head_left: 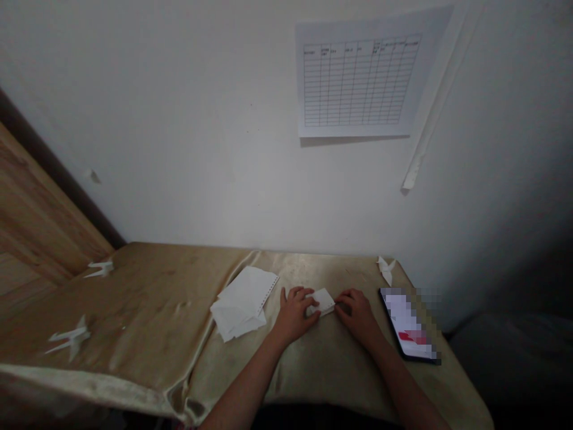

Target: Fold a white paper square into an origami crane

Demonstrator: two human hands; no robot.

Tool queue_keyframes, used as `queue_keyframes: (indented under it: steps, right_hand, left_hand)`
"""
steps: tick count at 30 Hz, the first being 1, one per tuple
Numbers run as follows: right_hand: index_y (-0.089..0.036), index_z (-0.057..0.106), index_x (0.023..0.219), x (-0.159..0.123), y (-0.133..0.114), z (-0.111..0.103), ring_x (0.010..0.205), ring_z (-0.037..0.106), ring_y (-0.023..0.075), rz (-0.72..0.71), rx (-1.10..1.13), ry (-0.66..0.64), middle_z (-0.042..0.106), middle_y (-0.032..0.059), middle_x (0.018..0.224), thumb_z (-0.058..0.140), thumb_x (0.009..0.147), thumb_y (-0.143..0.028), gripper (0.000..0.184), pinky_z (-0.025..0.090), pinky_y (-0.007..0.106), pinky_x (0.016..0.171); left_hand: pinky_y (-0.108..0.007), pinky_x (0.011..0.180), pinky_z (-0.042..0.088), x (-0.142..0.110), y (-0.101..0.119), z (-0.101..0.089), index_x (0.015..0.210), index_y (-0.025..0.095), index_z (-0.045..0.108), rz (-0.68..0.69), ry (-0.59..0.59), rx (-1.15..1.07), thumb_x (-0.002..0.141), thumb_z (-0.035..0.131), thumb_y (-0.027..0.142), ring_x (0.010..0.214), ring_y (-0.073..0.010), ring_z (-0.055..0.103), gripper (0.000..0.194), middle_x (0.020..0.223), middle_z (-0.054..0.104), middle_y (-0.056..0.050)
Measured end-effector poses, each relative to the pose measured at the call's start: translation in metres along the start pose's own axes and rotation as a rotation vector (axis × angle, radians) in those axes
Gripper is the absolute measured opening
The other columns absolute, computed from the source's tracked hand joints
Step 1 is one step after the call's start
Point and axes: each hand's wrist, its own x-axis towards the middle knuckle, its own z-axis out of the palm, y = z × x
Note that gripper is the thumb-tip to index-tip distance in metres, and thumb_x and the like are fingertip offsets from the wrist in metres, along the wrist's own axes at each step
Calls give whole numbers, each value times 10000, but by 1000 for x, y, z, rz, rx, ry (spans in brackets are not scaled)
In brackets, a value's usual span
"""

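A small folded piece of white paper lies on the cloth-covered table between my two hands, with a row of punched holes along its lower edge. My left hand reaches over its left end, index finger and thumb curved onto the paper and the other fingers partly spread. At the right corner, the closed fingertips of my right hand pinch the paper. Left of my hands is a loose stack of white sheets, one with a perforated edge.
A phone with a lit, partly blurred screen lies to the right. Behind it rests a folded paper bird. Two more folded paper birds, one nearer and one farther, are on the left. A printed table sheet hangs on the wall.
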Motion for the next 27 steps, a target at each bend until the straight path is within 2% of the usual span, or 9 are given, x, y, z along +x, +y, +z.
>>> queue_keyframes:
  steps: [3,8,13,19,27]
  right_hand:
    - [-243,734,951,1,1,2,1052,578,256,-1,7,-4,659,77,1043,629,865,-303,149,440,407,961]
    - [-275,703,1136,0,1,1,1095,560,252,-17,67,27,631,81,1130,621,878,-271,271,447,398,979]
    - [-265,759,922,1,1,-5,1108,540,252,-41,65,-13,638,78,1080,624,892,-258,139,427,394,994]
    - [-242,754,899,5,-2,-4,1078,546,239,-29,45,-50,662,75,1042,626,897,-265,130,425,368,964]
    - [-247,727,868,11,2,10,1093,548,259,36,-67,-52,664,74,1085,623,892,-272,109,409,387,962]
  left_hand:
    - [-715,1166,37,0,0,1,1065,342,696,11,-10,-6,847,698,385,1376,-314,397,222,1401,604,19]
    - [-711,1167,26,-1,0,1,1050,362,710,34,-17,-25,852,696,394,1378,-315,395,201,1393,613,40]
    - [-724,1160,-2,-3,1,-1,1054,372,718,37,-39,-38,823,729,419,1385,-327,383,236,1402,606,39]
    - [-740,1150,-20,-2,2,-5,1048,380,724,14,-86,-59,794,759,424,1389,-338,375,261,1415,600,45]
    - [-734,1155,-11,-1,4,-8,1011,363,725,-5,-104,-67,802,743,394,1389,-332,378,212,1418,595,43]
